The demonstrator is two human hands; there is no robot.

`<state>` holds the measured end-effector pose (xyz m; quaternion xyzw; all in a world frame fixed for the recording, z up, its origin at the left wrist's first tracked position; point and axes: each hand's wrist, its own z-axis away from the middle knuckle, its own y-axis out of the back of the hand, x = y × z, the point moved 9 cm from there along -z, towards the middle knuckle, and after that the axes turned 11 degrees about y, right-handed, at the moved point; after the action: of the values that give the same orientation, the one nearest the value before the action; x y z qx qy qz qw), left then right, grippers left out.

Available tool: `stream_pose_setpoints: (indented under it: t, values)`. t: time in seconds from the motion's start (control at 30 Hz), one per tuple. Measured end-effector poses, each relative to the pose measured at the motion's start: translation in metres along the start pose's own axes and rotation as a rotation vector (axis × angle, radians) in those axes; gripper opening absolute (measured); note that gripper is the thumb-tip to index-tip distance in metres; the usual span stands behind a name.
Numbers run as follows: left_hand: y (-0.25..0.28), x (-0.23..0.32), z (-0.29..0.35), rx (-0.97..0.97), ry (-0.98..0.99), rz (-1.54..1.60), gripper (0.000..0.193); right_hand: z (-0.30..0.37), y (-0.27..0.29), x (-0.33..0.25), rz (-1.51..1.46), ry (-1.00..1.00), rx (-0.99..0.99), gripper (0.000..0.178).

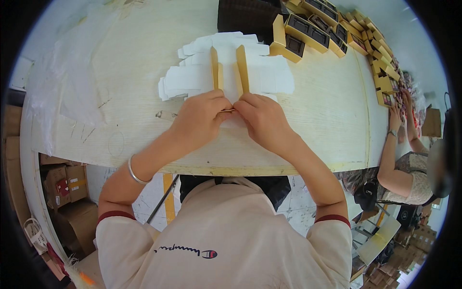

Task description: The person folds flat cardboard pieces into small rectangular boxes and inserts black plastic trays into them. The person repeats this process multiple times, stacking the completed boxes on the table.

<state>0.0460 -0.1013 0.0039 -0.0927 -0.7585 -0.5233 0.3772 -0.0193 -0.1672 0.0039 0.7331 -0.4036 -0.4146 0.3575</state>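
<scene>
"What step is this?"
"Folding, it seems: the left hand (207, 110) and right hand (257, 113) pinch the near edge of a gold card box (243, 70), fingers closed, nearly meeting. It lies over white sheets (276, 77) on the desk (317, 125)."
"Next move?"
"Probably calls for an even squeeze, side walls upright."
"Obstacles?"
"The sheets beneath might slip; open boxes (308, 32) stand apart, far right."

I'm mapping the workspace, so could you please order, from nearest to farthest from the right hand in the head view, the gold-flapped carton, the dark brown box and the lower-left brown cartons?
1. Gold-flapped carton: touching the right hand, just ahead.
2. Dark brown box: farther ahead, at the view's top.
3. Brown cartons: off to the left, lower down.
</scene>
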Motion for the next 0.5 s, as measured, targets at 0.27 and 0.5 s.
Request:
stream_pose_setpoints:
  t: [0.27,0.5]
  values:
    - [0.046,0.016,-0.003,-0.151,-0.269,-0.064,0.009,-0.007,0.065,0.033,0.103,0.124,0.060,0.024]
    - [0.083,0.050,-0.002,0.323,-0.274,-0.520,0.058,-0.003,0.066,0.008,0.381,0.080,0.040,0.014]
